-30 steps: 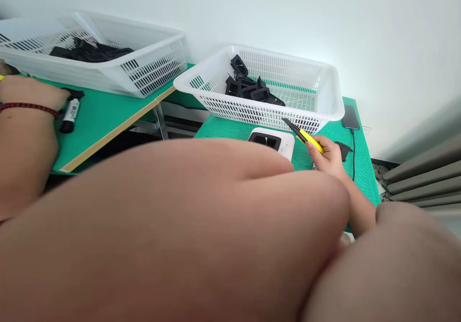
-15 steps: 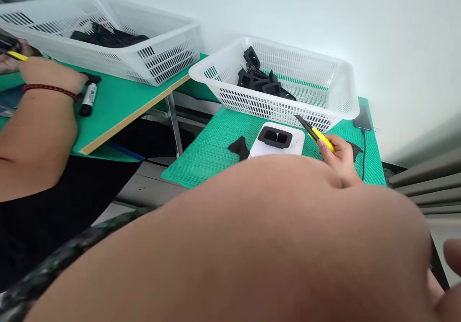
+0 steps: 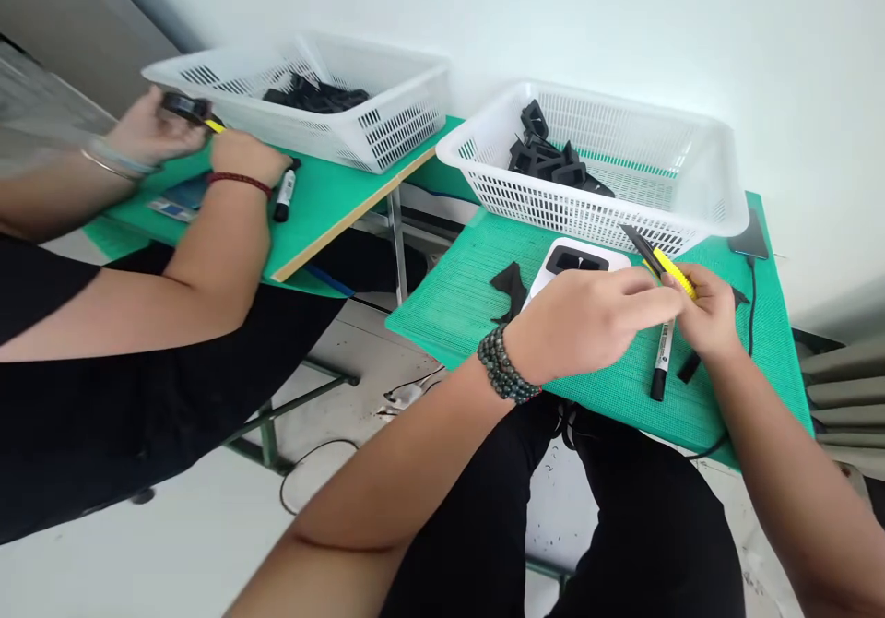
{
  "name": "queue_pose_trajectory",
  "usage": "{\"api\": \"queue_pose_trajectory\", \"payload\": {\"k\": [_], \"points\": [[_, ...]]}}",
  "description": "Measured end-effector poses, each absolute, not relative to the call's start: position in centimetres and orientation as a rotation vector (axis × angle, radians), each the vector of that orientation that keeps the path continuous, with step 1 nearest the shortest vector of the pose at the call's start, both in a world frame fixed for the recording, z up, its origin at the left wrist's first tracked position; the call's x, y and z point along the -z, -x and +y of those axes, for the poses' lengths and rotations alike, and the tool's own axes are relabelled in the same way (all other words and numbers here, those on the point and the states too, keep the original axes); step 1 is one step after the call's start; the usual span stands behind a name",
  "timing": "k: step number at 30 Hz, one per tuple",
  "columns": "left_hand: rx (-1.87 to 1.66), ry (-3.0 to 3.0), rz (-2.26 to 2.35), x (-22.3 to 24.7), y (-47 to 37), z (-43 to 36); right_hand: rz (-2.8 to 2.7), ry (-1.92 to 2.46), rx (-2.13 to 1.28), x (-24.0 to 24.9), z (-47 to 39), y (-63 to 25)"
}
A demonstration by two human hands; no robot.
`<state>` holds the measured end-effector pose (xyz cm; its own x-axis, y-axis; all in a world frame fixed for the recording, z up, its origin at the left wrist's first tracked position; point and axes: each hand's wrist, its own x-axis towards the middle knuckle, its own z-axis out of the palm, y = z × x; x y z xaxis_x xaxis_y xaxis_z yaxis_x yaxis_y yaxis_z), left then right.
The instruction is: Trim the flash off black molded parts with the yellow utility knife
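Note:
My right hand [image 3: 711, 312] is closed on a yellow-and-black utility knife [image 3: 674, 272], its black end pointing up and left toward the basket. My left hand [image 3: 587, 325], with dark beads at the wrist, has its fingers closed right beside the knife and my right fingertips; whatever they pinch is hidden. Partly behind my left hand, a white device [image 3: 619, 256] bears a black frame-shaped part [image 3: 576, 262]. A torn black scrap [image 3: 510, 288] lies to its left. Below my hands rests a black-and-white marker [image 3: 664, 360].
A white basket [image 3: 587, 217] with several black parts [image 3: 553, 161] stands behind, on the green table mat [image 3: 449, 295]. A phone-like black object [image 3: 750, 235] with a cable is at right. On the left, another person's hands [image 3: 241, 157] work beside a second basket [image 3: 407, 124].
The large arm that covered the lower view has withdrawn, and my left hand has come in beside the knife. The view has shifted, so baskets and table appear further right. My right hand still holds the knife.

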<state>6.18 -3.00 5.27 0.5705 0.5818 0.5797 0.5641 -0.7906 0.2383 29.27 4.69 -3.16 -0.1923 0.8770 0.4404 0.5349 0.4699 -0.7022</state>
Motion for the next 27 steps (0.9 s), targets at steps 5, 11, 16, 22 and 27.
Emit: {"api": "queue_pose_trajectory", "payload": {"k": [5, 11, 16, 22, 27], "points": [[-1.131, -2.811, 1.149, -2.5, -4.5, -2.5, -1.774, 1.231, -0.523, 2.9, 4.5, -28.9], [-1.24, -2.78, 1.253, -0.9, -3.1, -2.5, -1.733, 1.238, -0.525, 3.3, 4.8, -29.3], [-1.329, -2.747, 1.286, 1.0, -2.6, -2.3, -1.679, 1.192, -0.429, 3.3, 4.8, -29.6], [-1.824, -2.185, 1.499, 4.0, -1.9, -2.1, -1.316, 0.982, -0.346, 0.0, 2.6, -29.5], [-1.233, -2.171, 1.795, 4.8, -1.9, -0.9, -0.913, 0.844, -0.668, -2.9, -4.7, -28.2]]}}
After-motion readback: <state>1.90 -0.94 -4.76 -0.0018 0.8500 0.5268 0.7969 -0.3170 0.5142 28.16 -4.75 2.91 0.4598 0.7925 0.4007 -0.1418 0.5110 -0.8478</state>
